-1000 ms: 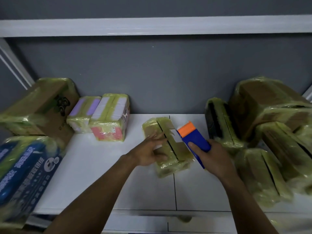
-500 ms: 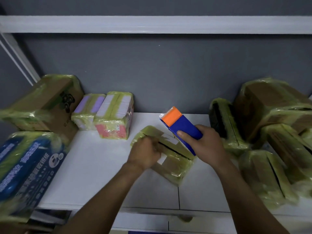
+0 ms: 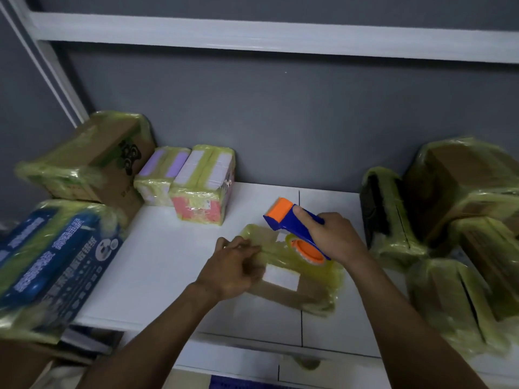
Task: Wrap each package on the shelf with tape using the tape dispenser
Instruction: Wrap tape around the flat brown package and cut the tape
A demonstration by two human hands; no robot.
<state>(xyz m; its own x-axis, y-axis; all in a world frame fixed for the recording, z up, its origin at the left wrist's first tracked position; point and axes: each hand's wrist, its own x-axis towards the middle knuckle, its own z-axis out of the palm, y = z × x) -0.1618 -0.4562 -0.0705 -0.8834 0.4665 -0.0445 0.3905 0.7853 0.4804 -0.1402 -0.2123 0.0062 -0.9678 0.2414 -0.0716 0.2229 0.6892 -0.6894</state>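
White shelf (image 3: 168, 262) boards against a grey wall (image 3: 280, 122) carry the package (image 3: 306, 296) at the middle, lying flat and skewed, glazed in yellowish tape with a white label (image 3: 282, 279) showing on top. The left hand (image 3: 230, 272), somewhat blurred, lies over its left end with fingers curled onto it, while the right hand (image 3: 335, 238) grips the blue-and-orange dispenser (image 3: 289, 220), thumb along the handle, its roll (image 3: 307, 251) touching the package's far side. Other taped boxes (image 3: 84, 164) crowd the shelf's left and right ends, apart from both hands.
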